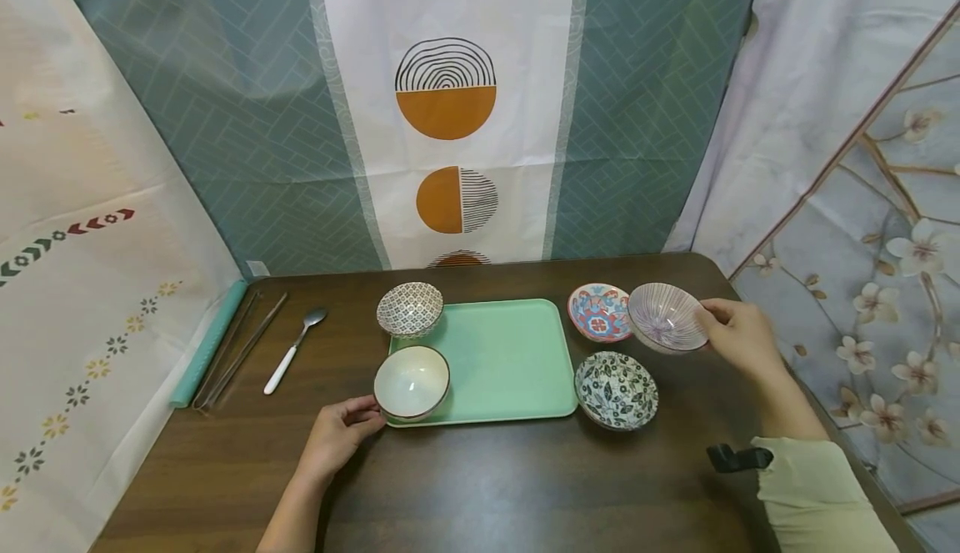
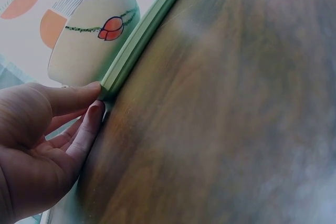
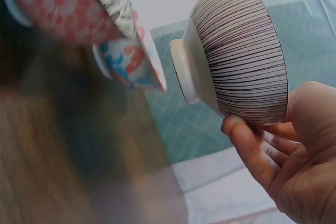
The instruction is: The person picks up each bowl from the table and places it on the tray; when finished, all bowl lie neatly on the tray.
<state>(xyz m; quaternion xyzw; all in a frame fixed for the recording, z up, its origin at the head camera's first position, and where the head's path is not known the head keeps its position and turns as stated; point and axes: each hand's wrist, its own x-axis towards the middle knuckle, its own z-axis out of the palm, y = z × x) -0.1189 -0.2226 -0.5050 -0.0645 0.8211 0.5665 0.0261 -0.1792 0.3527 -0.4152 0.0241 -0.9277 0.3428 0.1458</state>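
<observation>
My left hand (image 1: 343, 434) pinches the near left corner of a pale green tray (image 1: 502, 361), thumb on top in the left wrist view. Just beside those fingers, a cream bowl (image 1: 412, 382) with a red bud painted outside (image 2: 111, 28) sits on the tray. A bowl with a small lattice pattern (image 1: 410, 309) stands at the far left corner. At the right, my right hand (image 1: 738, 336) grips the rim of a striped bowl (image 1: 666, 318), held up off the table with its foot (image 3: 184, 72) showing in the right wrist view.
Right of the tray stand a red and blue patterned bowl (image 1: 599, 313) and a black-and-white floral bowl (image 1: 617, 391). On the left lie a white-handled spoon (image 1: 295, 351), metal tongs (image 1: 243, 353) and a teal roll (image 1: 210, 343). Curtains hang behind the brown table (image 1: 480, 486).
</observation>
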